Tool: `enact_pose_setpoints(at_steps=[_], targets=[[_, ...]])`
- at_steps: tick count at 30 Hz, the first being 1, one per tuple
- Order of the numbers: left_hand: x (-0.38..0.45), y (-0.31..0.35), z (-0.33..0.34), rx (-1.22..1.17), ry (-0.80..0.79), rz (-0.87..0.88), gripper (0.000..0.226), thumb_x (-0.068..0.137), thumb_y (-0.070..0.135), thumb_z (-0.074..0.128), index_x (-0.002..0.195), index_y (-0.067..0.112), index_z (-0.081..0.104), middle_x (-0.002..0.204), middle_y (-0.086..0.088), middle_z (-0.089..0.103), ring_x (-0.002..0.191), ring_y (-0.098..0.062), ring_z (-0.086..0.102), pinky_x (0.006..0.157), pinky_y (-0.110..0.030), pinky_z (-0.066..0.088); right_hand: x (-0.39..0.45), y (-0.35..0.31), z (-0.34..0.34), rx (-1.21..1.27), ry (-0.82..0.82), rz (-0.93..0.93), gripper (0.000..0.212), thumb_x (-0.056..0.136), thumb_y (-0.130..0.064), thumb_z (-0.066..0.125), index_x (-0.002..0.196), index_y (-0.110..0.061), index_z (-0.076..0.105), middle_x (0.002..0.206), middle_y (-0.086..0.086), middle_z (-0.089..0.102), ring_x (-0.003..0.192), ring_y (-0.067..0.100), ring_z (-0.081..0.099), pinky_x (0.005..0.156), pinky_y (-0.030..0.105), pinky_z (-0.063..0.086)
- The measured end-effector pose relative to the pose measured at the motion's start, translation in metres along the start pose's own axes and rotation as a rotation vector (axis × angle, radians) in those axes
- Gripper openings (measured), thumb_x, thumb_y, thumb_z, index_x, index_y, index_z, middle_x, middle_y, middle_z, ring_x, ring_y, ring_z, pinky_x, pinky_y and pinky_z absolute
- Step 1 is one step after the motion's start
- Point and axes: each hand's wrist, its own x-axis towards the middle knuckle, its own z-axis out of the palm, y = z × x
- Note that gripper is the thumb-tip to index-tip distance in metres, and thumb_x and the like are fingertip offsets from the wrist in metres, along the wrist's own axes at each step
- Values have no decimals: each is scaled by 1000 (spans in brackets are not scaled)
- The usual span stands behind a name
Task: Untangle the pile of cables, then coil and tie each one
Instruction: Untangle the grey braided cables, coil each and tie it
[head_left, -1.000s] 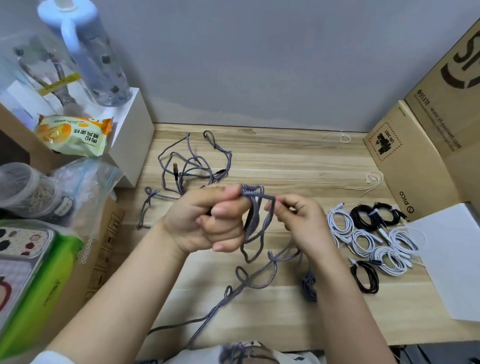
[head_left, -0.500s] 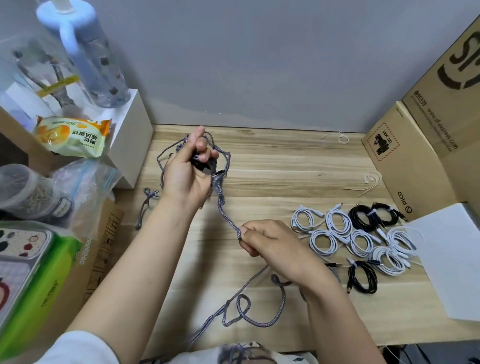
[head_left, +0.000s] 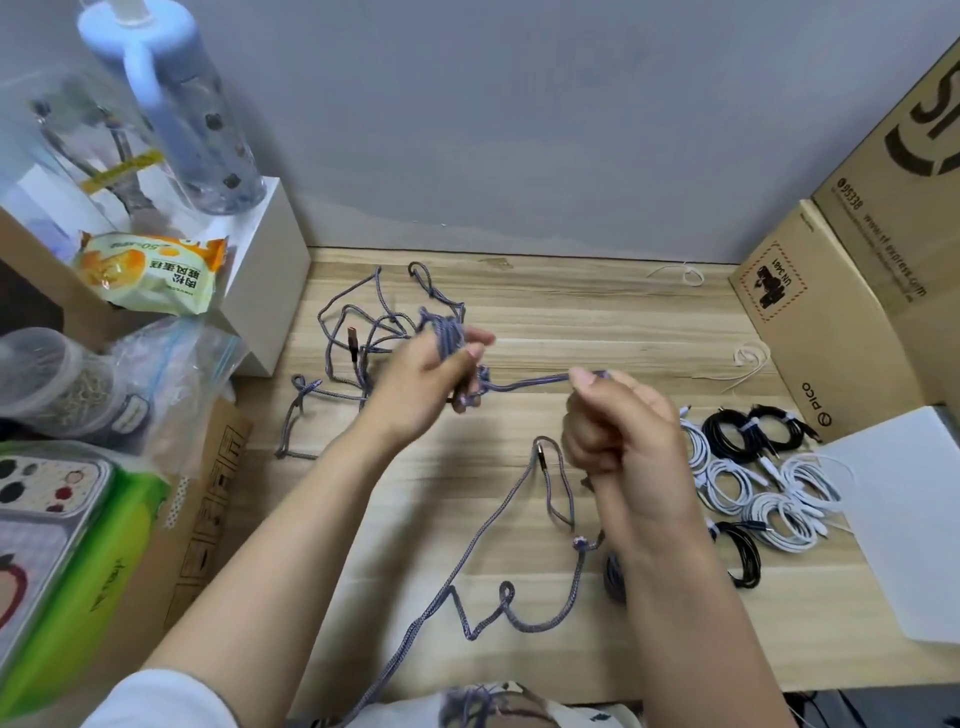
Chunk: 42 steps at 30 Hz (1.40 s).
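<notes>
While the left hand (head_left: 426, 374) was up at the far tangle half a second ago, it has now been drawn back toward the middle of the bench (head_left: 597, 322), its fingers wrapped in a small bundle of the grey braided cable (head_left: 524, 384). A short taut length is pinched by the right hand (head_left: 618, 431), which has been raised. Coiling appears to have been started, though the wraps are blurred. Loose cable is trailed across the bench; the tied coils (head_left: 769, 478) lie at the right.
</notes>
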Motion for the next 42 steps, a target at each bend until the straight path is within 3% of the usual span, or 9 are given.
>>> enact_pose_setpoints(at_steps=[4,8,17,23,29,32,35,38,42], targets=[[-9,6,1,-191,-355,-96,8,88,10,55,95,11,58,55,-2,55,49,-16,49,48,-20,37,8,-6,-17,56,269,-74,50,83,-7,58,39,-21,38,40,-12,24,36,4,14,37,15,10],[-13,8,-13,-306,-533,-19,39,72,17,66,108,11,51,69,0,60,66,-17,53,58,-22,41,10,-9,-28,15,386,-62,52,90,-7,53,43,-21,35,40,-11,25,34,3,15,35,13,11],[-12,24,-11,-215,-356,36,23,77,4,55,98,11,50,56,6,58,50,-5,47,50,-12,35,17,12,-38,-626,164,80,22,92,-18,49,75,-24,62,45,-6,42,36,7,33,40,16,25],[-11,25,-10,-127,-360,6,31,74,7,57,105,11,52,54,5,58,53,-4,49,51,-13,36,8,17,-22,-1037,-32,-245,31,79,-45,58,58,-23,53,69,0,52,65,9,45,61,26,33],[-18,22,1,14,-461,-38,31,70,8,58,101,2,56,54,9,59,58,-6,50,53,-15,36,10,21,-1,-1039,22,-381,32,83,-43,53,56,-27,54,58,-15,46,58,2,43,55,24,30],[-24,25,4,63,-532,1,6,73,10,59,68,7,57,55,13,60,68,6,54,52,-14,37,18,23,-3,-1030,102,-339,36,88,-35,59,56,-33,44,58,-23,52,55,1,43,53,21,31],[-27,30,0,-83,-542,29,10,75,5,60,68,11,64,59,-4,58,97,-20,47,54,-13,38,26,26,-9,-1044,134,-186,26,87,-32,61,64,-29,49,48,-7,44,52,6,40,54,32,31],[-25,40,-3,-152,-553,106,17,77,0,56,85,-15,60,61,-11,56,94,-8,52,60,-10,39,26,26,-7,-922,16,-88,26,84,-28,62,59,-31,54,57,-3,57,60,13,51,63,33,42],[-15,39,-7,-229,-356,187,16,79,2,55,91,-7,57,62,7,62,71,-3,58,60,-15,42,21,33,-5,-839,-268,70,25,82,-42,59,60,-31,63,78,-6,66,81,11,61,78,32,45]])
